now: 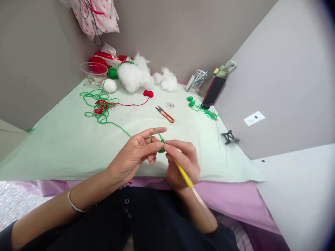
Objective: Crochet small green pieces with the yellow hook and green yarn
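Observation:
My left hand [142, 144] pinches a small green crochet piece [161, 150] between thumb and fingers, with green yarn [121, 128] looped over its raised index finger. That strand runs back to a loose tangle on the table. In my right hand [184, 160] is a crochet hook [184, 173] with a yellow handle, held like a pen. Its tip meets the green piece, partly hidden by my fingertips. Just beyond my hands lie orange-handled thread snips [165, 114] and a small round clear case [170, 105].
White stuffing [134, 75], a white yarn ball [109, 85], a plastic tub [93, 73] and a tissue box [108, 58] stand at the back. A red crocheted piece [148, 93] lies mid-table. Rightward are green pieces [192, 103], a pen cup [196, 82], a phone [214, 91] and a bottle [221, 71].

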A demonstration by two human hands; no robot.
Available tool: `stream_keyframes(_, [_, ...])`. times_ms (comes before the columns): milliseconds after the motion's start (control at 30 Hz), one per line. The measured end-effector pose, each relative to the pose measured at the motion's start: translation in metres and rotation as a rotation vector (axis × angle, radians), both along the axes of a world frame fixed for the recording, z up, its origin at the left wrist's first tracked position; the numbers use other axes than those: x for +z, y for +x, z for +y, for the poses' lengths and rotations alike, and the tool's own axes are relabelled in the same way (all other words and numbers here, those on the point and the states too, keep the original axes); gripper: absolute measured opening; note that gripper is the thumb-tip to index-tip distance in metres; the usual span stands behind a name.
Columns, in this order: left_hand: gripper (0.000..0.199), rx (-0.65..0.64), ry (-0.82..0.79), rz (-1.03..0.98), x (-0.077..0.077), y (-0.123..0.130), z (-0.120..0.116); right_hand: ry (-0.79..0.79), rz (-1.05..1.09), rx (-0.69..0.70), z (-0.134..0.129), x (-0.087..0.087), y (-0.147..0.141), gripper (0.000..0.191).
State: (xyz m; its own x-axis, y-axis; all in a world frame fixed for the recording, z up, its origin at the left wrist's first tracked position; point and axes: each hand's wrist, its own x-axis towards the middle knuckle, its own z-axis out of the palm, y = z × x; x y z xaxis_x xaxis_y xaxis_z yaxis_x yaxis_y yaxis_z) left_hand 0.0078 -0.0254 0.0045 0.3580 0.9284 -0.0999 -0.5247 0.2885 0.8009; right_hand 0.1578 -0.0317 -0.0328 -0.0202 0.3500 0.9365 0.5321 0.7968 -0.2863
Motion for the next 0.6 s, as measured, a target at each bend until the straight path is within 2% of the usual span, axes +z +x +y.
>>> stream_keyframes(67, [0.04, 0.006, -0.013, -0.024, -0.001, 0.002, -0.002, 0.038, -0.041, -0.056, 0.001, -0.007, -0.002, 0.038])
stream_keyframes(167, [0.039, 0.103, 0.076, 0.042, -0.002, 0.003, -0.004, 0.008, -0.044, -0.085, 0.0, -0.01, -0.003, 0.044])
stream_keyframes(267, [0.041, 0.21, 0.196, 0.165, -0.003, 0.003, -0.006, -0.096, 0.013, -0.026, -0.004, 0.001, -0.002, 0.04])
stream_keyframes(333, [0.041, 0.238, 0.229, 0.21, -0.003, 0.002, -0.006, -0.163, 0.07, 0.043, -0.006, 0.009, 0.0, 0.036])
stream_keyframes(467, [0.04, 0.255, 0.214, 0.173, -0.003, 0.002, -0.004, -0.183, 0.145, 0.13, -0.009, 0.017, 0.003, 0.031])
stream_keyframes(600, [0.04, 0.234, 0.149, 0.104, 0.0, 0.001, -0.003, -0.158, 0.146, 0.114, -0.01, 0.016, 0.001, 0.03])
